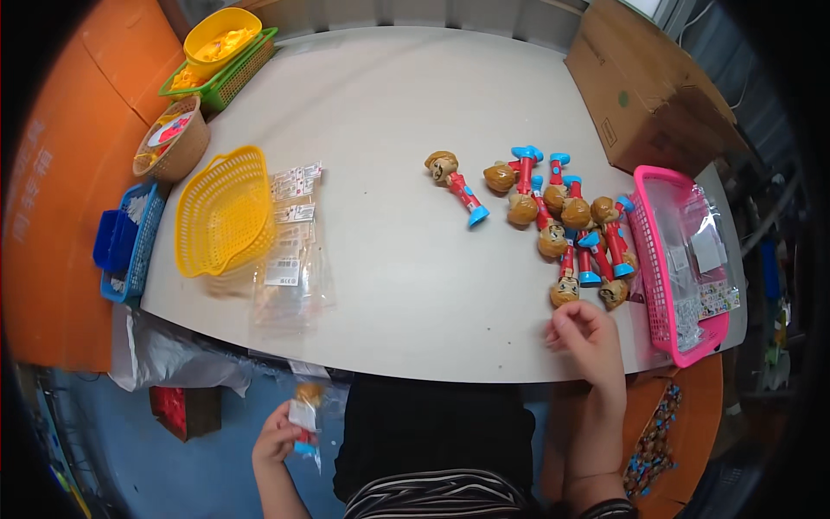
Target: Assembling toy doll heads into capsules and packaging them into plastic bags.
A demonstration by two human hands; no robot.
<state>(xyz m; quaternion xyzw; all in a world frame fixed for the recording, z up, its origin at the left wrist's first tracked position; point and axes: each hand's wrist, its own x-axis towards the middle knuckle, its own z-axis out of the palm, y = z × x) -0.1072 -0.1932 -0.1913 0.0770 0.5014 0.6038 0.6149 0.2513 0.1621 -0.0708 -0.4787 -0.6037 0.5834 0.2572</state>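
My left hand [275, 435] is below the table's front edge at the left, closed on a bagged toy figure [306, 417]. Brown hair and blue feet show through that clear bag. My right hand [588, 339] is over the front right of the table, fingers loosely curved and apart, with nothing seen in it. Just beyond its fingertips lies a pile of toy figures [553, 240] with brown hair, red bodies and blue feet. One toy figure [458, 189] lies apart, left of the pile. Flat clear bags [298, 255] with printed headers are stacked at the left.
A yellow basket [223, 212] stands beside the bags. Blue [143, 242], tan [186, 143] and green [242, 73] baskets line the left edge. At right are a pink basket [657, 268] holding clear packaging and a cardboard box [640, 91]. An orange bin [692, 432] of figures stands below.
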